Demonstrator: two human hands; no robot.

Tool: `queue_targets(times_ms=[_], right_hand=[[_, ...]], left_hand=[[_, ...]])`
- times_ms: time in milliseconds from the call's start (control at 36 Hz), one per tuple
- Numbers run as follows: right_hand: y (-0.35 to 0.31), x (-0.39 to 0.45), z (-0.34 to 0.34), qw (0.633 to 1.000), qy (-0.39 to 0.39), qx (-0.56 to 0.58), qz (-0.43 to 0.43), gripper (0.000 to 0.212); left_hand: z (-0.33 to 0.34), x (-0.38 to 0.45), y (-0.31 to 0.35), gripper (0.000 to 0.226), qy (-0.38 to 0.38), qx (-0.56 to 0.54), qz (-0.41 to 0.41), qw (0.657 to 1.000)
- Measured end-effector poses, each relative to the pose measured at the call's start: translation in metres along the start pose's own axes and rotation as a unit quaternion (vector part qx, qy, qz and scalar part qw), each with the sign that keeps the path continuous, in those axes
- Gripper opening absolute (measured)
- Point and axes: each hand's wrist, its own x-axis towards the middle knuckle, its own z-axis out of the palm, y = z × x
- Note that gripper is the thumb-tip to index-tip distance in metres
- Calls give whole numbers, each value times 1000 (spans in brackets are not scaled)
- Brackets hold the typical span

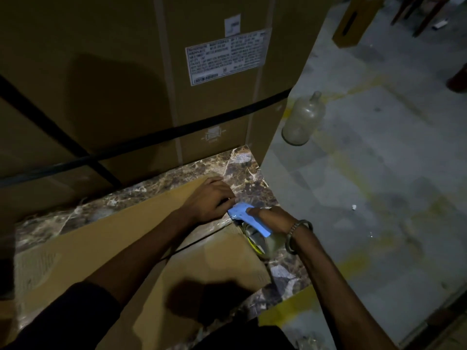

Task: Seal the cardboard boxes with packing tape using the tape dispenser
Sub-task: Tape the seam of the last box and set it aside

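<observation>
A flat cardboard box (88, 248) lies on a marble-patterned table (227, 170), its two top flaps meeting in a dark seam. My right hand (271, 219) grips a blue tape dispenser (249, 219) with a roll of clear tape at the far right end of that seam. My left hand (211, 200) rests on the far flap right beside the dispenser's front, fingers curled down at the box's edge. Whether those fingers pinch the tape end is hidden.
A very large strapped carton (126, 84) with a white label stands against the table's far side. A clear glass bottle (302, 120) stands on the concrete floor to the right. A narrow cardboard box (353, 24) leans at the top right.
</observation>
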Motion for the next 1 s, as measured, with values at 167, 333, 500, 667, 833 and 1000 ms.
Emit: queue_targets(times_ms=[167,333,500,667,833,1000], right_hand=[[14,-9,1,1000,-7,14,-14,62],[81,-45,-2,999,-24,28,24,56],[120,-83,12,997,2,69,25,63],[114,-85,21,998,31,62,-5,63],[115,-73,18,999,23,41,5,62],[123,-85,19,996,29,86,7,51]], left_hand=[[-2,1,1,36,4,-13,-9,1000],[-4,1,4,49,-2,17,-29,999],[-5,2,19,40,18,32,-27,999],[0,-11,57,35,5,36,-56,998],[25,-37,107,35,-33,-17,-24,999],[31,-42,99,27,-19,-59,-41,997]])
